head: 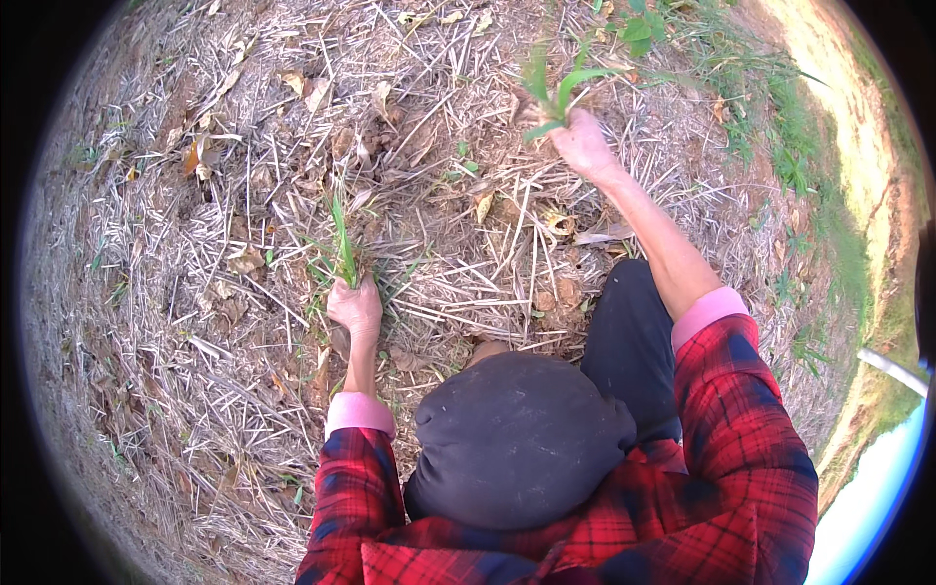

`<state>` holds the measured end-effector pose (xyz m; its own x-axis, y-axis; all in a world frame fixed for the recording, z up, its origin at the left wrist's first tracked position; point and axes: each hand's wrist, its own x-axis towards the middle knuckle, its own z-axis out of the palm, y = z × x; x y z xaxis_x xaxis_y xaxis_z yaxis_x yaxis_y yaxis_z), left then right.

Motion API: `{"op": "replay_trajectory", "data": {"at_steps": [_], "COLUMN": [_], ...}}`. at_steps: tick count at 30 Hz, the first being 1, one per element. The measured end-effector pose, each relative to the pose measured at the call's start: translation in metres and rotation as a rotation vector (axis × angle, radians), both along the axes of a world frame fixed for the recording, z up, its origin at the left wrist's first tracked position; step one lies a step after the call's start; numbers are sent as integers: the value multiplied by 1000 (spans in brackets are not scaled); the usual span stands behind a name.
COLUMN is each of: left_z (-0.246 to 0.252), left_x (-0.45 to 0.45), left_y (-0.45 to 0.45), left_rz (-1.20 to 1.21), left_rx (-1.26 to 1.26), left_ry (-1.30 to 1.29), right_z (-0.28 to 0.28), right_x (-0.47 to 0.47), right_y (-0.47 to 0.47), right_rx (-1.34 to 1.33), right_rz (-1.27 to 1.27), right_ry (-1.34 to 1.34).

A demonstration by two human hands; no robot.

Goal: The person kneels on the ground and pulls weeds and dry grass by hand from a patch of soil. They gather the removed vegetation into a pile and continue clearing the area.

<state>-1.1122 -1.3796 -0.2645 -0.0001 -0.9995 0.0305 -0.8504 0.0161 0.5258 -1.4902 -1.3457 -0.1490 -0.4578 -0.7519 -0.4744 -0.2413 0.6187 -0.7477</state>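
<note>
My left hand is closed around a tuft of green grass, close to the straw-strewn ground left of my knee. Blades stick up beyond the fist; whether the roots are still in the soil cannot be seen. Farther out and to the right, my right hand grips a broader-leaved green grass plant. Its leaves fan out past the fingers and are partly blurred. My fingers hide the lower part of both plants.
Dry straw and fallen leaves cover brown soil. Small seedlings grow between my hands. Taller green weeds line the right side, beside a pale dirt strip. My dark-trousered knee is bent in front of me.
</note>
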Motion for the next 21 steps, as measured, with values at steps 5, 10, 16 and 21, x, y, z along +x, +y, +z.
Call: {"op": "replay_trajectory", "data": {"at_steps": [5,10,16,21], "left_z": [1,0,-7,-14], "left_x": [1,0,3,7], "left_y": [1,-1,-1,-3], "left_rz": [27,-16,-8,-38], "left_rx": [49,7,11,-38], "left_ry": [51,-62,-157,-185], "right_z": [-60,-84,-54,13], "right_x": [84,110,103,-22], "right_y": [-36,-61,-50,18], "right_rx": [66,238,27,105], "right_rz": [848,783,248,-173], "right_ry": [497,580,425,218]}}
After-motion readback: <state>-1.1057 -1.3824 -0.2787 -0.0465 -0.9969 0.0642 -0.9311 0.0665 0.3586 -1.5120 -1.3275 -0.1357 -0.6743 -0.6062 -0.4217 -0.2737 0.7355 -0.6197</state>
